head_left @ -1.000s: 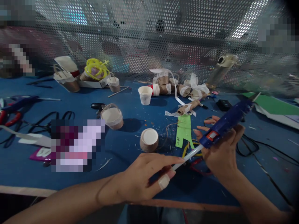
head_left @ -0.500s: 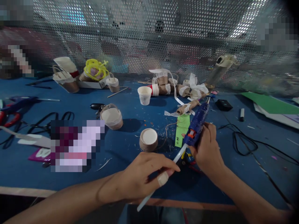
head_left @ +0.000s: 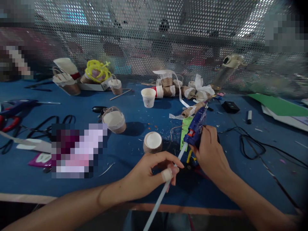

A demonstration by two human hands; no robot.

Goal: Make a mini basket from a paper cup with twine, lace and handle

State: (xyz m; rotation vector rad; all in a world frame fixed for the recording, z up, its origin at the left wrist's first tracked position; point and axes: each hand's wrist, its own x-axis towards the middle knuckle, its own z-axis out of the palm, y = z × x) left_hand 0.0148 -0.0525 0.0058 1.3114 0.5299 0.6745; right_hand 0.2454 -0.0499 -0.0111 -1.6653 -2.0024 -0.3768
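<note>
My right hand (head_left: 211,150) is wrapped round a blue glue gun (head_left: 197,125), its nozzle pointing up and away from me. A long whitish glue stick (head_left: 157,205) runs out of the gun's rear and down past the table edge. The thumb and fingers of my left hand (head_left: 154,173) close on this stick, and a bandage covers part of the thumb. Just beyond my left hand, a twine-wrapped cup (head_left: 153,142) shows a white round face on top. A green paper strip (head_left: 184,130) with writing lies partly behind the gun.
A small handled basket (head_left: 114,120) sits left of centre. Farther back stand a white paper cup (head_left: 148,98) and a box with yellow cord (head_left: 97,70). Black cable (head_left: 252,146) loops at right near green paper (head_left: 276,106). A perforated metal screen (head_left: 134,41) closes off the back.
The glue gun has shifted left and slightly toward me. More of the glue stick now hangs below my left hand, which has risen slightly along it.
</note>
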